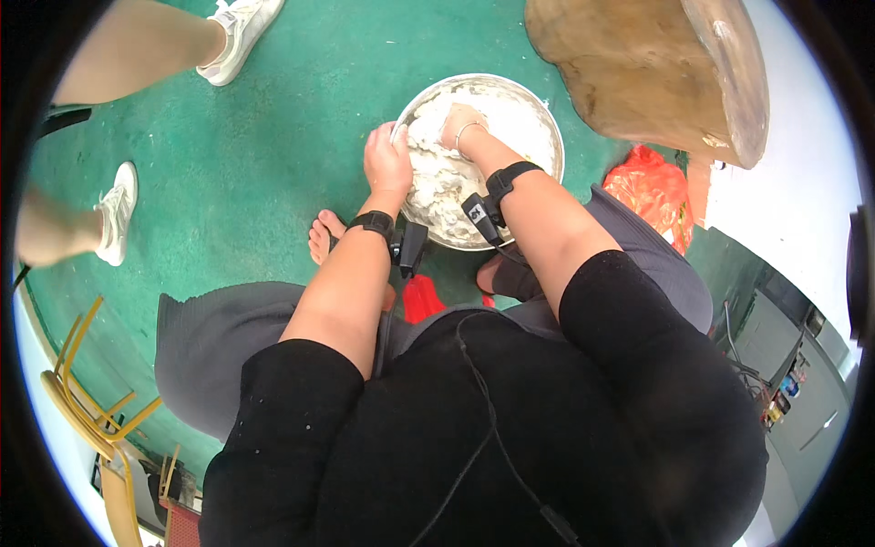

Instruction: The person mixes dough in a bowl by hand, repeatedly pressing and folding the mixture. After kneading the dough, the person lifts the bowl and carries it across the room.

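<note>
A wide metal bowl (545,204) holding a lumpy white floury mixture (442,196) sits on the green floor, between my feet. My left hand (386,162) grips the bowl's left rim, fingers closed on it. My right hand (460,126) is down in the mixture near the upper middle of the bowl; its fingers are buried or turned away, so I cannot see whether they are open or closed. Both forearms carry black strapped devices with cables.
A large brown wooden slab or seat (643,64) stands at upper right, above a red plastic bag (647,182). Another person's legs in white sneakers (232,41) are at upper left. Yellow-framed chairs (96,401) stand at lower left. Cables and small items lie at right.
</note>
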Demonstrator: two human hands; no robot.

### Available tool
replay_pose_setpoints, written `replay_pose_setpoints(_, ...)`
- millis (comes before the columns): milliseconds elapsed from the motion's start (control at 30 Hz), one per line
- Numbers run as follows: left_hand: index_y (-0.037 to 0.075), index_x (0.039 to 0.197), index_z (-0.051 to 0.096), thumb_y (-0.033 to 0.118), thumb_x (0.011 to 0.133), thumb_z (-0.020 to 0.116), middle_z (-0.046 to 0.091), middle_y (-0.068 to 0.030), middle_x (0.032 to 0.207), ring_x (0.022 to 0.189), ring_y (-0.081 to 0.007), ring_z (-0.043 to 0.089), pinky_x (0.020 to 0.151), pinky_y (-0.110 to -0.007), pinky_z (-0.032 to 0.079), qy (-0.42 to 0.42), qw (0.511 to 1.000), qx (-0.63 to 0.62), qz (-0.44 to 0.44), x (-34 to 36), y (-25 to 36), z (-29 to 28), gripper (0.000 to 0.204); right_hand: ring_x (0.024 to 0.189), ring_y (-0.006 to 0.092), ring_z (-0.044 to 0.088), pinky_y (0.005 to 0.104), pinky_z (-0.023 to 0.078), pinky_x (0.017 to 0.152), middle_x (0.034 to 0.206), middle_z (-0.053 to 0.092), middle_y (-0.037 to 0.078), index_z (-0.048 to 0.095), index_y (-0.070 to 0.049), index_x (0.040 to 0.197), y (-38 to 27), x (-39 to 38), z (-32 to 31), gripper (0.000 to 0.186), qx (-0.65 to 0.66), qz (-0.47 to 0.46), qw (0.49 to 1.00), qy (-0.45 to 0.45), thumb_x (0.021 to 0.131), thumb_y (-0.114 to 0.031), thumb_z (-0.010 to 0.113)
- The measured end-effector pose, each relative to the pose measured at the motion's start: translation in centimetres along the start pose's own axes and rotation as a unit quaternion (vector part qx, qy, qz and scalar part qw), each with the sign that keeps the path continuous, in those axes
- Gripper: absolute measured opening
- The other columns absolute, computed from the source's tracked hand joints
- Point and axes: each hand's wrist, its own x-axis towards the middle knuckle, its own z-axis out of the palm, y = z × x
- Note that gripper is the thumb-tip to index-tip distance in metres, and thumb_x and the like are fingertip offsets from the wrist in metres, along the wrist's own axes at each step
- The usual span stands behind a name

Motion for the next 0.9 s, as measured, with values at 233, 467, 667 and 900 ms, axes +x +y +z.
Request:
replay_pose_setpoints(233, 0.004, 0.096, 0.059, 0.029, 0.085, 0.049, 0.057, -0.0161, 0.094, 0.09, -0.0336, 0.053, 0.079, -0.041, 0.041, 0.033, 0.999, 0.011, 0.029, 0.2, -1.1, -0.1, 0.029, 0.087, 0.029, 0.061, 0.0365, 0.048, 0.078, 0.091, 0.063, 0.017, 0.065, -0.006, 0.086, 2.5, -7.4, -1.7, 0.024, 0.009, -0.085, 0.994, 0.069, 0.066, -0.019, 0.062)
replay_pose_setpoints(467, 0.005, 0.099, 0.06, 0.03, 0.084, 0.049, 0.057, -0.0154, 0.098, 0.093, -0.0329, 0.052, 0.081, -0.04, 0.041, 0.024, 0.999, 0.036, 0.015, 0.4, -1.4, 0.1, 0.031, 0.084, 0.0291, 0.062, 0.037, 0.048, 0.075, 0.087, 0.063, 0.018, 0.065, -0.006, 0.086, 3.9, -13.8, 0.3, 0.019, -0.034, -0.099, 0.993, 0.053, 0.074, -0.014, 0.052)
replay_pose_setpoints(667, 0.004, 0.097, 0.059, 0.029, 0.084, 0.049, 0.057, -0.015, 0.098, 0.093, -0.0325, 0.052, 0.082, -0.04, 0.041, 0.01, 0.999, 0.042, 0.01, 0.4, -0.4, -0.1, 0.029, 0.085, 0.028, 0.061, 0.0375, 0.047, 0.076, 0.086, 0.063, 0.016, 0.065, -0.008, 0.084, 2.7, -14.4, 3.7, 0.022, -0.061, -0.067, 0.996, 0.018, 0.08, -0.016, 0.045)
replay_pose_setpoints(900, 0.002, 0.094, 0.059, 0.024, 0.083, 0.05, 0.056, -0.0157, 0.095, 0.092, -0.0316, 0.051, 0.082, -0.038, 0.04, 0.017, 0.999, 0.011, 0.028, 0.2, -0.6, -0.1, 0.026, 0.085, 0.0252, 0.06, 0.0371, 0.047, 0.075, 0.082, 0.063, 0.012, 0.065, -0.01, 0.082, 2.2, -10.8, 4.5, 0.018, -0.073, -0.099, 0.992, -0.004, 0.078, -0.016, 0.049)
